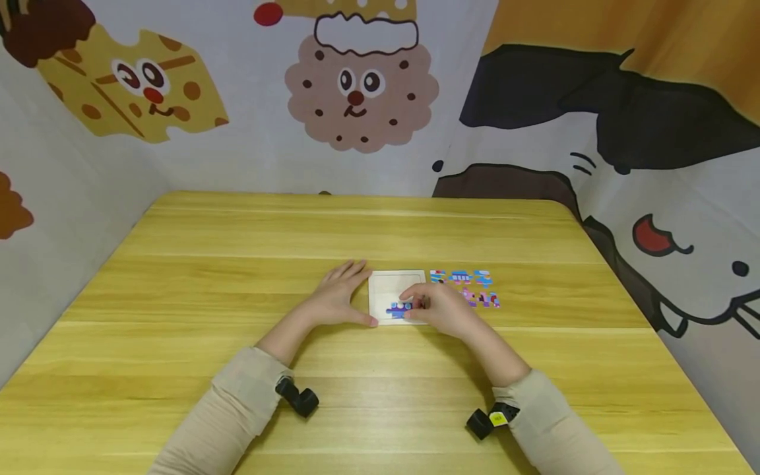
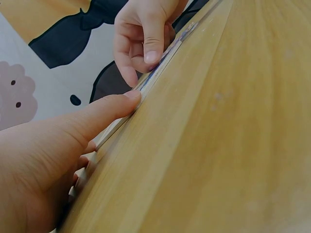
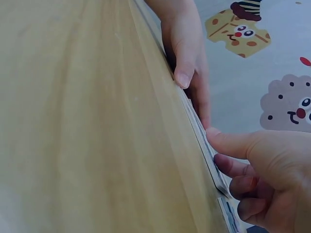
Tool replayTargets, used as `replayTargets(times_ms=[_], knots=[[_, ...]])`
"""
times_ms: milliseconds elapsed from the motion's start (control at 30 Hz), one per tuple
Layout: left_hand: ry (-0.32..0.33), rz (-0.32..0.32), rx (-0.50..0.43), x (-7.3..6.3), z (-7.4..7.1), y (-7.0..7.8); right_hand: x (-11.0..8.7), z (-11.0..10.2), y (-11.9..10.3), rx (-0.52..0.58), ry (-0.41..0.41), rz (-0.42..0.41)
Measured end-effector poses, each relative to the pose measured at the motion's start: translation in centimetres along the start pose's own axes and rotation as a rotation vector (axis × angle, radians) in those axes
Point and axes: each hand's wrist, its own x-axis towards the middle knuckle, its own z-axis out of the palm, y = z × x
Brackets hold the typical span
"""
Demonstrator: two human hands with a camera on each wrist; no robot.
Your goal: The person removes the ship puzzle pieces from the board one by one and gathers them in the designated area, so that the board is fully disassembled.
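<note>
A white puzzle tray (image 1: 386, 285) lies on the table, with purple and blue puzzle pieces (image 1: 396, 310) along its lower part. My left hand (image 1: 340, 298) is spread along the tray's left side, thumb at the near corner and fingers at the far one. In the left wrist view its thumb (image 2: 119, 103) presses the edge. Over the tray's right part, my right hand (image 1: 442, 307) holds a puzzle piece between thumb and index finger, low against the tray. The other fingers are curled in, and the hand hides part of that piece.
Several loose colourful puzzle pieces (image 1: 460, 277) lie in rows right of the tray, partly behind the right hand. The wooden table (image 1: 237, 264) extends around them. A curtain with cartoon figures (image 1: 356, 119) stands behind the table's far edge.
</note>
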Motion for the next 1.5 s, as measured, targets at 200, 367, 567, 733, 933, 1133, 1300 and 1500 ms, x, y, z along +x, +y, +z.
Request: replayTargets(times_ms=[200, 367, 567, 733, 933, 1133, 1300, 1500], knots=[[0.002, 0.003, -0.007, 0.01, 0.13, -0.11, 0.05, 0.24, -0.04, -0.067, 0.003, -0.005], [0.002, 0.002, -0.008, -0.03, 0.11, -0.17, 0.15, 0.35, -0.28, -0.123, 0.002, 0.007], [0.006, 0.007, -0.004, -0.03, 0.1, -0.18, 0.12, 0.28, -0.58, -0.146, 0.002, 0.027], [0.014, 0.009, -0.005, 0.01, 0.1, -0.23, 0.07, 0.3, -0.76, -0.147, 0.02, 0.027], [0.014, 0.01, -0.004, 0.02, 0.16, -0.24, -0.01, 0.44, -0.89, -0.165, 0.036, 0.013], [0.01, 0.007, -0.013, -0.02, 0.06, -0.14, -0.01, 0.52, -0.93, -0.183, 0.036, 0.015], [0.009, 0.005, -0.01, 0.0, 0.1, -0.12, -0.05, 0.57, -0.91, -0.176, 0.038, 0.013], [0.007, 0.004, -0.003, 0.01, 0.11, -0.01, -0.17, 0.6, -0.84, -0.175, 0.046, 0.031]])
